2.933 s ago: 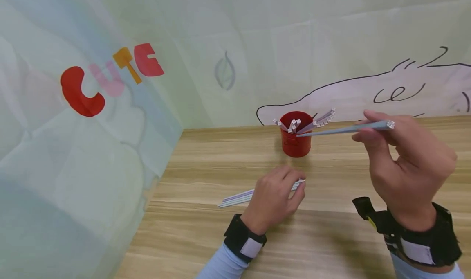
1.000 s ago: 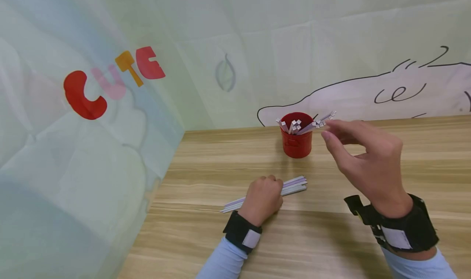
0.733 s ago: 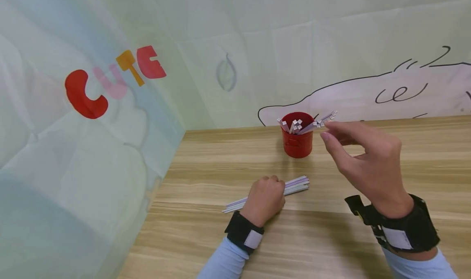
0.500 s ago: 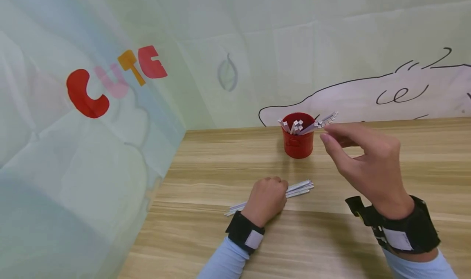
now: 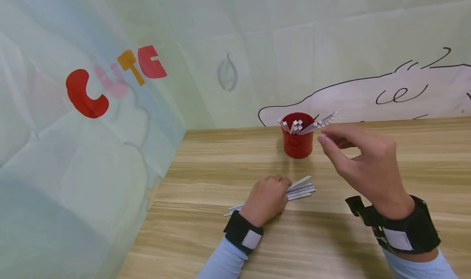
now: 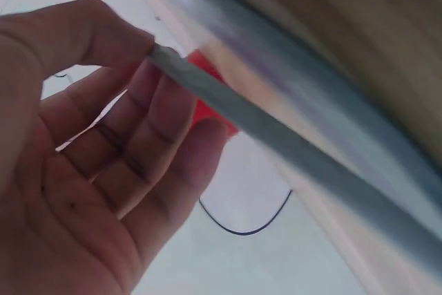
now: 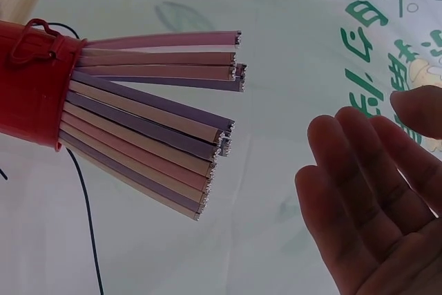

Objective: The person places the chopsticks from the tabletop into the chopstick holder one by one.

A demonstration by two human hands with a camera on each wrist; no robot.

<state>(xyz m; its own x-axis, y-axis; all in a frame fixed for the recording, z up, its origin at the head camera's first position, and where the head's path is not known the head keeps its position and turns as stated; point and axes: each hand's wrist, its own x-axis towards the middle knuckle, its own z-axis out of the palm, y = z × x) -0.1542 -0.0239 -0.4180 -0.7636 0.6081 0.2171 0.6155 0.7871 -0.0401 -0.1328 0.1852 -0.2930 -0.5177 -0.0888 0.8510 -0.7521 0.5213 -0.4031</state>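
Observation:
My left hand (image 5: 268, 199) is over a small bundle of pastel chopsticks (image 5: 301, 191) on the table, hiding their middle. The left wrist view shows its thumb and finger pinching the end of one bluish-grey chopstick (image 6: 276, 132); others blur behind it. Beyond the bundle stands a red bucket (image 5: 297, 147) holding several chopsticks (image 7: 152, 136), thick glittery ends up, in purple, pink and beige. Just right of the bucket hovers my right hand (image 5: 368, 164). Its fingers are bent loosely and, in the right wrist view, hold nothing, apart from the chopstick ends.
A wood-grain table (image 5: 206, 156) bears everything. Behind it rises a pale printed backdrop (image 5: 257, 54), and another printed sheet (image 5: 73, 168) with coloured letters closes off the left side.
The blue chopstick earlier in my right hand is gone from it, and that hand has moved left to the bucket. My left hand shifted back along the bundle, whose right-hand ends have fanned apart.

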